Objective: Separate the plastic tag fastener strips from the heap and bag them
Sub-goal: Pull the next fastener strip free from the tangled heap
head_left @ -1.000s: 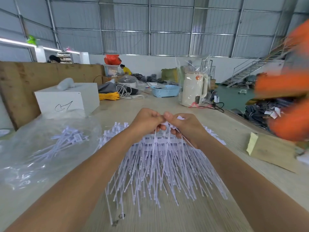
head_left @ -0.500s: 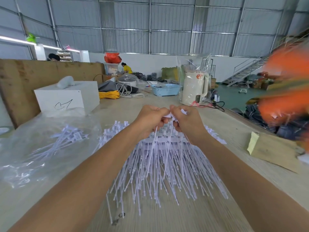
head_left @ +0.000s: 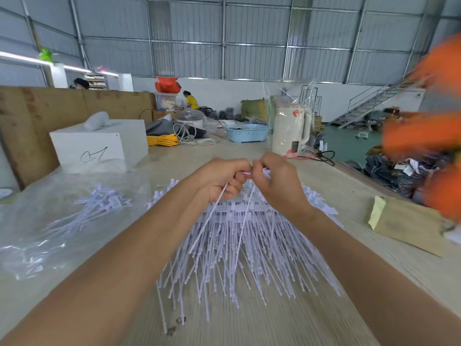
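Your left hand [head_left: 219, 179] and right hand [head_left: 279, 182] meet knuckle to knuckle, fingers curled, pinching fastener strips [head_left: 245, 172]; the heap [head_left: 239, 245] fans out beneath your fingers.

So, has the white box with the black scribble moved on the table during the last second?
No. The white box keeps its place against the brown board and beside the yellow cord; only the camera shifts slightly.

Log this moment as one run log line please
left hand: pinching fastener strip | right hand: pinching same strip | heap: on table below | bag: left, partly filled
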Tool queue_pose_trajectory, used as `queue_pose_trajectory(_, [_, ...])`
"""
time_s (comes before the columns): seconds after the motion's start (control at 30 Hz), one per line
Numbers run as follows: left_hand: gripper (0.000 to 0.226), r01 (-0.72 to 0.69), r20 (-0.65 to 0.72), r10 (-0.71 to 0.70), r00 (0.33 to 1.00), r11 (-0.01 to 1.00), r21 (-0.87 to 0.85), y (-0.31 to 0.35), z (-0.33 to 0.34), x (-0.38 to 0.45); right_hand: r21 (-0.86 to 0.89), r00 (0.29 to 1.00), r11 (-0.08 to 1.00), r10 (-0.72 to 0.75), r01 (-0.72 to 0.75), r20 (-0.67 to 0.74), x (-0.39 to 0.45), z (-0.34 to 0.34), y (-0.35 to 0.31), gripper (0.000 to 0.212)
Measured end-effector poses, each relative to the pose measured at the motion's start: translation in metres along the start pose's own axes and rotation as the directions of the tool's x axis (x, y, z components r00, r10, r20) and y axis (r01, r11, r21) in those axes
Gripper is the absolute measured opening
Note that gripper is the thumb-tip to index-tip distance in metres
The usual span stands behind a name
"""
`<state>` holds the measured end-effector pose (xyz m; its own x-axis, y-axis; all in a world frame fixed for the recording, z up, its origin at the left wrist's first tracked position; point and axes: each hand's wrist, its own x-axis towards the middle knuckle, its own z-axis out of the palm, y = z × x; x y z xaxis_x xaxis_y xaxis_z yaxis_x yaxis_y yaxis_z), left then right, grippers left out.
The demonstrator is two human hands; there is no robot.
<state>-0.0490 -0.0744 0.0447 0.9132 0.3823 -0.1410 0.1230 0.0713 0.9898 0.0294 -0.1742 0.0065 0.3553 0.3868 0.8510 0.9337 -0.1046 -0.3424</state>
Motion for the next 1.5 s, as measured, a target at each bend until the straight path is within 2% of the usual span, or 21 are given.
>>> queue_pose_trajectory(0.13, [0.023, -0.114, -0.112, 0.136, 0.984, 0.977, 0.183, -0.002, -0.001, 0.001, -0.166, 0.993, 0.98, -0.112, 0.107, -0.023, -0.005, 0.002, -0.001, 0.015])
queue_pose_trajectory(0.3, [0.028, -0.034, -0.107, 0.051, 0.993, 0.988, 0.153, -0.006, -0.009, 0.005, -0.335, 0.918, 0.882, -0.383, 0.332, -0.099, 0.003, -0.004, -0.009, 0.021])
queue_pose_trajectory(0.37, [0.025, -0.02, -0.134, 0.031, 0.99, 0.996, 0.083, -0.012, -0.017, 0.007, -0.304, 0.948, 0.916, -0.302, 0.261, -0.098, 0.012, -0.011, -0.009, 0.02])
queue_pose_trajectory(0.43, [0.022, -0.059, -0.171, 0.061, 0.983, 0.998, 0.017, -0.015, -0.026, 0.007, -0.129, 0.997, 0.991, -0.025, 0.016, -0.07, 0.021, -0.021, -0.007, 0.022])
queue_pose_trajectory(0.47, [0.023, -0.08, -0.168, 0.079, 0.983, 0.997, -0.004, -0.015, -0.029, 0.007, 0.036, 0.987, 0.989, 0.146, -0.144, -0.064, 0.026, -0.026, -0.005, 0.023])
queue_pose_trajectory(0.5, [0.025, -0.094, -0.148, 0.089, 0.985, 0.995, -0.023, -0.014, -0.03, 0.007, 0.255, 0.945, 0.921, 0.32, -0.294, -0.067, 0.032, -0.031, -0.004, 0.024])
queue_pose_trajectory(0.53, [0.027, -0.096, -0.117, 0.09, 0.989, 0.994, -0.049, -0.012, -0.03, 0.007, 0.491, 0.873, 0.776, 0.484, -0.396, -0.06, 0.038, -0.036, -0.003, 0.024])
queue_pose_trajectory(0.57, [0.028, -0.088, -0.083, 0.081, 0.993, 0.992, -0.085, -0.009, -0.029, 0.007, 0.693, 0.789, 0.581, 0.613, -0.427, -0.028, 0.044, -0.041, -0.003, 0.023])
queue_pose_trajectory(0.6, [0.029, -0.072, -0.053, 0.066, 0.996, 0.99, -0.123, -0.007, -0.026, 0.007, 0.818, 0.719, 0.398, 0.695, -0.416, 0.027, 0.05, -0.047, -0.001, 0.02])
queue_pose_trajectory(0.63, [0.031, -0.053, -0.031, 0.049, 0.998, 0.986, -0.159, -0.004, -0.024, 0.006, 0.873, 0.668, 0.261, 0.738, -0.412, 0.095, 0.054, -0.051, 0.001, 0.018])
queue_pose_trajectory(0.67, [0.033, -0.036, -0.013, 0.035, 0.999, 0.981, -0.19, -0.002, -0.02, 0.006, 0.88, 0.635, 0.183, 0.756, -0.438, 0.159, 0.055, -0.053, 0.003, 0.017])
queue_pose_trajectory(0.7, [0.035, -0.025, 0.004, 0.027, 1.0, 0.976, -0.215, 0.0, -0.017, 0.006, 0.854, 0.614, 0.169, 0.763, -0.492, 0.203, 0.055, -0.055, 0.005, 0.018])
queue_pose_trajectory(0.77, [0.039, -0.016, 0.028, 0.023, 0.999, 0.971, -0.237, 0.002, -0.011, 0.006, 0.719, 0.61, 0.293, 0.759, -0.63, 0.226, 0.048, -0.051, 0.008, 0.024])
queue_pose_trajectory(0.83, [0.045, -0.01, 0.038, 0.02, 0.999, 0.971, -0.238, 0.002, -0.005, 0.005, 0.561, 0.671, 0.466, 0.704, -0.684, 0.234, 0.039, -0.042, 0.009, 0.03])
queue_pose_trajectory(0.93, [0.057, 0.0, 0.044, 0.01, 0.999, 0.975, -0.221, 0.001, 0.0, 0.003, 0.424, 0.785, 0.666, 0.571, -0.614, 0.241, 0.029, -0.028, 0.008, 0.034])
queue_pose_trajectory(1.03, [0.065, -0.008, 0.066, 0.021, 0.998, 0.983, -0.184, 0.0, 0.0, 0.001, 0.339, 0.841, 0.77, 0.487, -0.541, 0.236, 0.026, -0.02, 0.005, 0.043])
queue_pose_trajectory(1.17, [0.07, -0.035, 0.092, 0.049, 0.995, 0.989, -0.147, 0.0, -0.001, 0.002, 0.252, 0.877, 0.842, 0.437, -0.477, 0.199, 0.026, -0.013, 0.001, 0.056])
queue_pose_trajectory(1.37, [0.074, -0.075, 0.186, 0.084, 0.979, 0.996, -0.053, -0.003, 0.0, 0.002, 0.24, 0.874, 0.842, 0.446, -0.483, 0.191, 0.024, -0.007, 0.002, 0.059])
queue_pose_trajectory(1.43, [0.057, -0.112, 0.224, 0.112, 0.968, 0.994, -0.01, -0.004, 0.001, -0.001, 0.25, 0.868, 0.834, 0.451, -0.493, 0.208, 0.024, -0.007, 0.001, 0.059])
queue_pose_trajectory(1.5, [0.024, -0.165, 0.3, 0.139, 0.944, 0.984, 0.062, -0.006, 0.001, -0.004, 0.265, 0.869, 0.83, 0.444, -0.49, 0.217, 0.024, -0.006, -0.001, 0.056])
